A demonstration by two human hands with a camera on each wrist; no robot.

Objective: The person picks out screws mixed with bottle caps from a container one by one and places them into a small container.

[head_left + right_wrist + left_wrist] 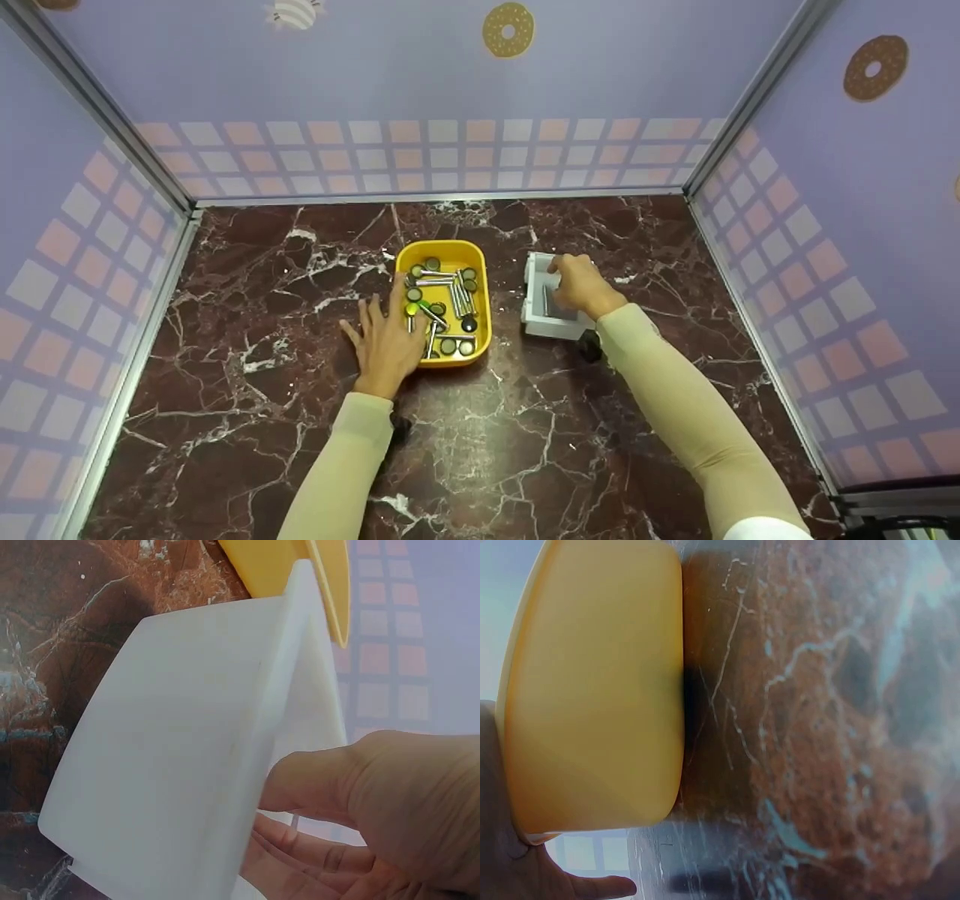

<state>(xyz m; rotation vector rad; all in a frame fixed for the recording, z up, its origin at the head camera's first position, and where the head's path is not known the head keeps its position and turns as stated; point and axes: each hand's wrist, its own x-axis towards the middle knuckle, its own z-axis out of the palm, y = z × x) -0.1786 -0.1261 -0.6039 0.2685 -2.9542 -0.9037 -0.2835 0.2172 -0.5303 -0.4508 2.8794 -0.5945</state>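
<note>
A yellow bin (487,330) stands mid-table with several silver bolts (463,292) and dark round pieces (448,346) inside. My left hand (390,341) rests against its left rim, fingers spread; the left wrist view shows the yellow bin's outer wall (592,690) close up. To the right stands a white bin (561,328) with a thin metal piece (546,300) lying in it. Fingers bent, my right hand (581,285) reaches down into the white bin. In the right wrist view a sliver of something thin (295,821) shows by the thumb; whether it is gripped cannot be told.
Brown marble-patterned table (247,420) surrounds both bins. Patterned panels (420,150) enclose the back and both sides. A small gap separates the yellow and white bins. A dark object (900,527) is at the lower right corner.
</note>
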